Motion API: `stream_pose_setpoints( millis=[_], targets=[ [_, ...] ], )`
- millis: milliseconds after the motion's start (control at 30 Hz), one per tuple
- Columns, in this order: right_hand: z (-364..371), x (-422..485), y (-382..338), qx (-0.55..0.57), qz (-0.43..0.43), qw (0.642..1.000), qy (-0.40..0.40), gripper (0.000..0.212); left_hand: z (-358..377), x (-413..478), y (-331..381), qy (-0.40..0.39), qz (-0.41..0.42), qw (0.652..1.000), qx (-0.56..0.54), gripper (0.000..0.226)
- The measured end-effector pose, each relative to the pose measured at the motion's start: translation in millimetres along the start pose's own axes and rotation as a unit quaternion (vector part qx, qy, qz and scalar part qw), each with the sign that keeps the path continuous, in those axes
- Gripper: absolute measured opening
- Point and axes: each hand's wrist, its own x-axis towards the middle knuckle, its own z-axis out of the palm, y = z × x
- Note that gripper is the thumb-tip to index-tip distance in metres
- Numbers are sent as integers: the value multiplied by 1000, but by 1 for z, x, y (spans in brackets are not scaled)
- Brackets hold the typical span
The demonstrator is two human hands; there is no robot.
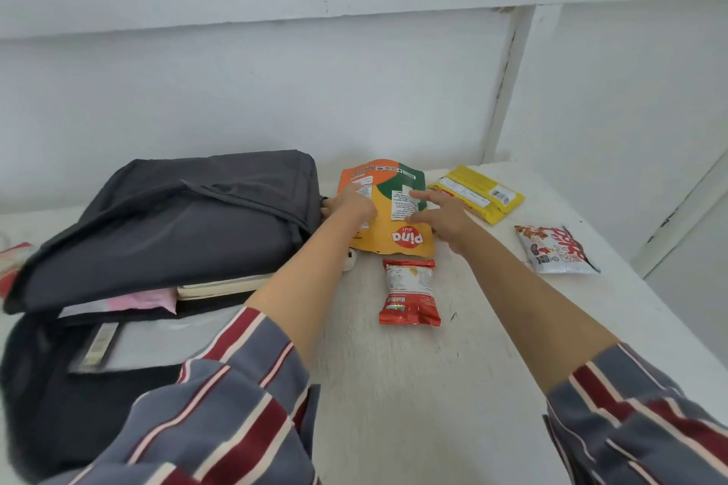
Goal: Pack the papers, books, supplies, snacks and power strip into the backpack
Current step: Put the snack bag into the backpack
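Snack step under way. Both hands reach to the Pina pouch point(394, 226), which lies flat on the white table point(433, 386) just right of the backpack point(177, 217).

- Right hand point(443, 219): released, fingers straight, tips resting on the pouch face
- Left hand point(356, 205): on the pouch's left edge; cannot tell if it pinches
- Backpack lies flat, mouth open toward the person; a book point(224, 285) and pink paper point(145, 301) show inside

Next move, likely: get a grip on the pouch, lift, carry left, slide into the open mouth.

Count: 1 backpack, 4 snack packets on the table: Pina pouch, yellow packet point(478, 193), red packet point(409, 291), white-and-red packet point(555, 250). Power strip not identified
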Motion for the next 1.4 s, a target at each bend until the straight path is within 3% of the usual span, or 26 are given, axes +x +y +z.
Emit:
stream_pose_setpoints(
  millis=[233,433,667,867,1133,1400],
  targets=[
    [-2,6,-1,66,21,997,-13,59,-9,-4,6,11,19,997,68,71],
    [-10,3,-14,111,-6,994,-16,60,-20,-9,16,35,47,997,-57,66],
    [-33,-24,-38,154,-53,985,-54,65,-47,-63,32,21,177,938,-296,56],
    [-27,-63,-71,183,-96,976,-62,50,-84,-108,34,-1,225,912,-342,54],
    [35,-139,-101,134,-120,983,-30,54,-146,-153,-27,-42,246,887,-389,49],
    [129,-207,-79,127,-92,987,-21,55,-196,-186,-133,-104,234,900,-354,48]
  ],
)
